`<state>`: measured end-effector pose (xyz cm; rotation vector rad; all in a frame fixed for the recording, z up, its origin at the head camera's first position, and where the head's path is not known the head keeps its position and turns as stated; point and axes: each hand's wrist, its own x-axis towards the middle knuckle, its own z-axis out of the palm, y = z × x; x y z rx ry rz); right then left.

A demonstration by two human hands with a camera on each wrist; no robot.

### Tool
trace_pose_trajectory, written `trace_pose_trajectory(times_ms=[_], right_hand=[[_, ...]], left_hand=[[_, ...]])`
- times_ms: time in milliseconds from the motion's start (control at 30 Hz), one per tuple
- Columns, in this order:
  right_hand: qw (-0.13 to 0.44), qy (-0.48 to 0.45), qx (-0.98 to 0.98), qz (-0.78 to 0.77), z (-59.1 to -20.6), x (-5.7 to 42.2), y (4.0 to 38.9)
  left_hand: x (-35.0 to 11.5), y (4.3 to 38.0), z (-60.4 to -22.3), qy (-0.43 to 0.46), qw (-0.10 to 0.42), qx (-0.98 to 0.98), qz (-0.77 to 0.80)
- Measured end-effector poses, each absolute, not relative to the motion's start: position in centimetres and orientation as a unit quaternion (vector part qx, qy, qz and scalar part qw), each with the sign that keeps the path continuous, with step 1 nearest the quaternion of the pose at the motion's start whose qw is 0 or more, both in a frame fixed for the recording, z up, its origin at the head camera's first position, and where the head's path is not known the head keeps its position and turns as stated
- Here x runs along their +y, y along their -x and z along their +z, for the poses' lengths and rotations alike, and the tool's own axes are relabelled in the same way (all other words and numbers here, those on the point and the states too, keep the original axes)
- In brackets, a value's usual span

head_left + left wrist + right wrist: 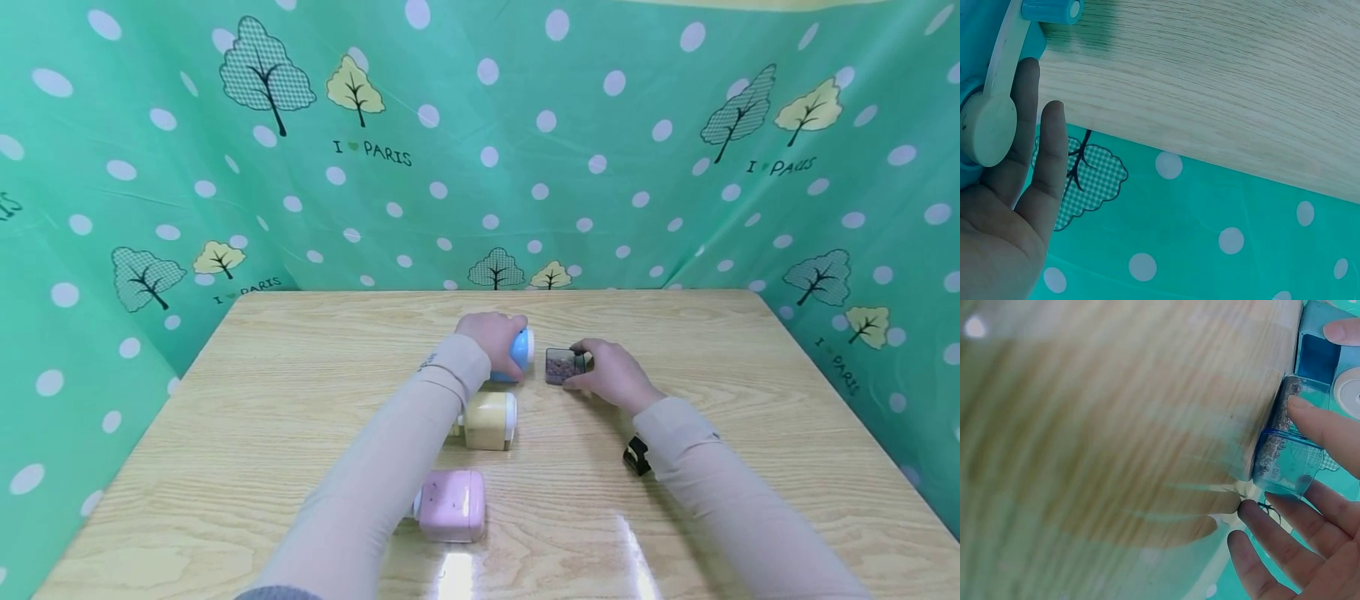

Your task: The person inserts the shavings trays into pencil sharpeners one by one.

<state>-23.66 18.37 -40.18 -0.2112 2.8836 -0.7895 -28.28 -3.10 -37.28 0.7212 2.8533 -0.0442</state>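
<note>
My left hand grips a blue hand-crank pencil sharpener toward the back of the table. In the left wrist view, fingers lie behind its pale crank, whose blue knob points outward. Just right of the sharpener, my right hand holds a small clear shavings drawer between thumb and fingers. Dark shavings lie inside the drawer. The right wrist view has the thumb across the drawer, which stands out from the sharpener's body, where a hollow slot shows.
A yellow sharpener lies nearer me, partly behind the left forearm. Closer still is a pink sharpener, also partly covered by that arm. Green patterned cloth hangs behind and beside the wooden table. A black strap shows under the right cuff.
</note>
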Motion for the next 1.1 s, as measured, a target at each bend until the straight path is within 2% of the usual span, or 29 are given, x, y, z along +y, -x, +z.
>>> trace_pose_trajectory(times_ms=[300,667,1100], right_hand=[[0.078,0.075,0.951,-0.29,-40.7,18.2,23.9],[0.114,0.093,0.935,-0.324,-40.5,19.4,24.3],[0.112,0.111,0.936,-0.316,-40.3,19.7,24.4]], left_hand=[[-3.3,28.4,-37.4,-0.245,0.092,0.965,-0.006],[-3.4,28.5,-37.4,-0.244,0.093,0.965,-0.002],[-3.2,28.4,-37.4,-0.245,0.096,0.965,-0.004]])
